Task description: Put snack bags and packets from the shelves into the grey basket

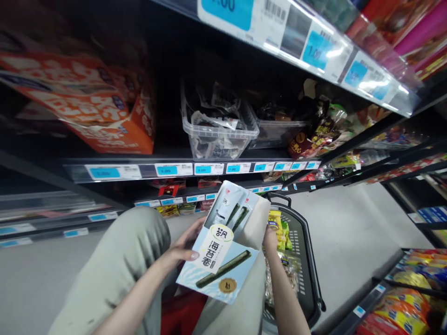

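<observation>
A light-blue open-front box of seaweed rolls [240,263] is tilted over my lap, held between both hands. Through its opening show a few pale wrapped packets [226,204] with dark green rolls printed on them. My left hand [185,246] grips the box's left edge, thumb on the front panel and fingers behind. On the opposite edge, my right hand [270,239] closes around the side, its fingers mostly hidden by the box. Just right of it, a dark shopping basket [309,260] stands on the floor with yellow and green snack bags [275,225] and clear packs inside.
Ahead is a dark shelf with price tags [173,169] along its edge. It bears an orange snack carton [118,135], a clear plastic bin [220,132] of wrapped snacks and several bags. Another shelf edge [296,51] juts overhead. Bagged snacks [401,302] fill a low rack at right.
</observation>
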The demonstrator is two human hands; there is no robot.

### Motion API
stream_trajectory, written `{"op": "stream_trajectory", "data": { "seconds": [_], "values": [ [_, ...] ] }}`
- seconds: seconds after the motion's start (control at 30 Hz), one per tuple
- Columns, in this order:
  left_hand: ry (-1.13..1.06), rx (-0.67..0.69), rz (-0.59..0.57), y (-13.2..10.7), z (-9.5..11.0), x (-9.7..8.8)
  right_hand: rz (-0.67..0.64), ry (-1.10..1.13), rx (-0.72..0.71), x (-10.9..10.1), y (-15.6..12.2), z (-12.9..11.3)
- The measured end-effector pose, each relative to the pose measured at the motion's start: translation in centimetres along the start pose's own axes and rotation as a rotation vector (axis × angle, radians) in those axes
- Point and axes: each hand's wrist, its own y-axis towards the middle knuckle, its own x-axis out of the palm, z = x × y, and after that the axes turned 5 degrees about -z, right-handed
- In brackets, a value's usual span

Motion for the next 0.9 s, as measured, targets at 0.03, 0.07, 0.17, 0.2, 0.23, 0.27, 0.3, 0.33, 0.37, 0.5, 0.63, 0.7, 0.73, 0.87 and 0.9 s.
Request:
{"op": "stream_trajectory", "data": {
  "seconds": [0.03,0.07,0.17,0.2,0.23,0.27,0.3,0.33,0.37,0.5,0.63,0.7,0.73,0.87,0.9],
  "values": [
    [0.018,0.01,-0.024,0.1,-0.2,-0.2,0.037,0.063,-0.003,-1.3,-0.6,-0.2],
    [0.036,0.021,-0.039,0.2,-0.4,-0.4,0.077,0.114,-0.014,-2.9,-1.5,-0.4],
    [0.117,0.047,-0.058,0.3,-0.8,-0.7,0.301,0.446,-0.119,-7.8,-6.1,-1.5],
    [0.157,0.054,-0.064,0.3,-0.8,-0.7,0.419,0.681,-0.182,-9.4,-8.0,-2.1],
    [0.2,0.067,-0.073,0.3,-0.8,-0.7,0.511,0.908,-0.256,-10.7,-10.1,-2.8],
    [0.237,0.082,-0.079,0.2,-0.8,-0.6,0.53,1.054,-0.314,-11.9,-11.9,-3.6],
    [0.267,0.094,-0.084,0.2,-0.7,-0.5,0.477,1.13,-0.361,-12.9,-13.6,-4.5],
    [0.29,0.106,-0.087,0.1,-0.6,-0.4,0.374,1.12,-0.396,-13.5,-14.9,-5.5],
    [0.307,0.111,-0.091,0.0,-0.5,-0.3,0.245,1.058,-0.424,-13.9,-15.8,-6.5],
    [0.379,0.106,-0.101,-0.5,0.1,0.4,-0.043,0.772,-0.515,-13.7,-16.4,-10.1],
    [0.39,0.137,-0.103,-0.9,0.8,0.7,-0.011,0.675,-0.465,-13.2,-16.4,-11.7],
    [0.378,0.161,-0.109,-1.1,0.9,0.5,0.133,0.779,-0.475,-14.0,-17.1,-11.5],
    [0.369,0.167,-0.111,-1.1,0.9,0.3,0.285,0.852,-0.483,-14.8,-17.6,-11.2],
    [0.268,0.177,-0.044,-1.6,1.0,-0.4,1.069,1.049,-0.374,-19.6,-19.3,-8.0],
    [0.221,0.181,-0.006,-1.7,1.1,-0.4,1.204,1.048,-0.335,-20.8,-19.4,-6.6]
  ]
}}
